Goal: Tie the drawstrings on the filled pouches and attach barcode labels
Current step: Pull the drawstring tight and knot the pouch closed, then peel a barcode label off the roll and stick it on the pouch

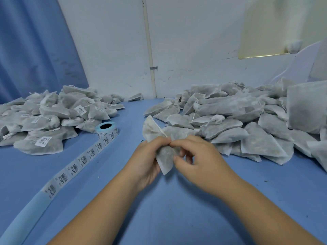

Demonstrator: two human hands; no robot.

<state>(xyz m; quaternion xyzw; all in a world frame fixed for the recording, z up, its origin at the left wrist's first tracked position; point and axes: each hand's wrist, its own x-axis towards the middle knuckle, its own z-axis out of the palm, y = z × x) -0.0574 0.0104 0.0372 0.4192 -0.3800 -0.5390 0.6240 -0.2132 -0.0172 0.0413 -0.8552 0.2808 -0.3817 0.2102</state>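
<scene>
A filled white fabric pouch (165,157) is held above the blue table (168,209) at the centre. My left hand (148,161) grips its left side and my right hand (196,160) pinches it at the gathered neck, thumbs meeting there. The pouch's open top flares up behind my hands, with a thin white drawstring (161,130) running across it. A roll of barcode labels (107,130) lies to the left, its strip (70,171) unrolled toward the near left edge.
A pile of labelled pouches (47,117) fills the left of the table. A larger heap of unlabelled pouches (247,121) covers the right side. A white wall with a vertical pipe (150,55) stands behind, with a blue curtain (31,50) at left.
</scene>
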